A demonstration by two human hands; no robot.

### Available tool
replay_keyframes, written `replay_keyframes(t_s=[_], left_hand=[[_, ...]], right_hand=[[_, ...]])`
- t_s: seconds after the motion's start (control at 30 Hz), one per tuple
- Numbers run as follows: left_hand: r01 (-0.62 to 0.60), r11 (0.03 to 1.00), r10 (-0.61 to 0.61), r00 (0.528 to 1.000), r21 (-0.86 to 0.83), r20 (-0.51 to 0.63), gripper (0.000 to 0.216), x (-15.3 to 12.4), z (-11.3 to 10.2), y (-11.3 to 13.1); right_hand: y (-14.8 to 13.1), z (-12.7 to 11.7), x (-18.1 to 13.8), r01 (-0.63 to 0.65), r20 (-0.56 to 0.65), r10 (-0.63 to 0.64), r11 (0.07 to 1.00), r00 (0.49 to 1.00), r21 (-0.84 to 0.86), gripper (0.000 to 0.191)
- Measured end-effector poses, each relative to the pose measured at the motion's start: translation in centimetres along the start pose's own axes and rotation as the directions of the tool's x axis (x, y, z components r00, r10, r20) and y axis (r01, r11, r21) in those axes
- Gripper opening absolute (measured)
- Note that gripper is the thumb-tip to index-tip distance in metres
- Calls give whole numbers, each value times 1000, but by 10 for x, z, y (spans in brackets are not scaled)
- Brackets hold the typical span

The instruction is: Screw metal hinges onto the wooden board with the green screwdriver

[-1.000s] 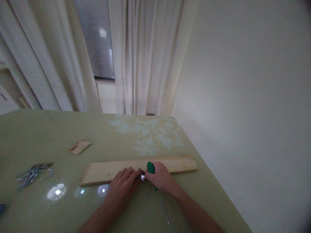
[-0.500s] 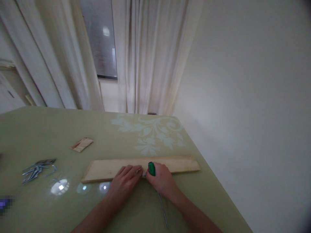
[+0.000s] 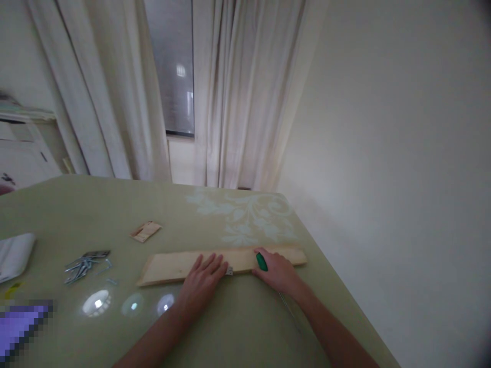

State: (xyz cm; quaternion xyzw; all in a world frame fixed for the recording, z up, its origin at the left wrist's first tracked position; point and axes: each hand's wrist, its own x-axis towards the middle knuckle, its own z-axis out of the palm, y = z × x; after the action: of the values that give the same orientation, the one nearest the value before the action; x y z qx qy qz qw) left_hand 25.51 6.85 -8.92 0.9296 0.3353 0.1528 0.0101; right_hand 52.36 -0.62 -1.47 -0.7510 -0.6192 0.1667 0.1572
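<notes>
A long pale wooden board (image 3: 172,265) lies flat across the green table (image 3: 230,317). My left hand (image 3: 202,278) rests on the board's near edge with fingers stretched flat, touching a small metal piece (image 3: 229,270) at that edge. My right hand (image 3: 278,273) is closed round a screwdriver with a green handle (image 3: 261,261); its thin shaft (image 3: 287,307) runs back under my wrist toward me. The right hand sits on the board's right part, a little apart from the metal piece.
Several metal hooks (image 3: 86,260) lie in a pile at the left. A small cardboard scrap (image 3: 144,231) sits behind the board. A white object (image 3: 13,254) lies at the far left edge. Curtains (image 3: 238,92) and a wall stand beyond the table's far and right edges.
My right hand with the screwdriver has moved right, away from the metal piece. My left hand has flattened on the board. The view has shifted left.
</notes>
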Motion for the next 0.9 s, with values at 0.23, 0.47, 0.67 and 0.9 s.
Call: replay_keyframes(t_s=[0.23,0.47,0.67,0.9], left_hand=[[251,965,-249,968,70,-31,60,-14,-28,-49],[351,935,-351,936,-58,6,39,-3,-66,-85],[542,837,-545,838,-71,-32,44,-9,-71,-118],[501,845,-498,865,-186,63,40,-21,-60,-114]], right_hand=[[-54,25,62,13,-79,13,947,997,321,25],[-98,47,93,-145,103,102,694,989,705,23],[-97,50,92,-236,228,78,495,971,836,21],[-115,55,98,-253,266,25,400,964,881,18]])
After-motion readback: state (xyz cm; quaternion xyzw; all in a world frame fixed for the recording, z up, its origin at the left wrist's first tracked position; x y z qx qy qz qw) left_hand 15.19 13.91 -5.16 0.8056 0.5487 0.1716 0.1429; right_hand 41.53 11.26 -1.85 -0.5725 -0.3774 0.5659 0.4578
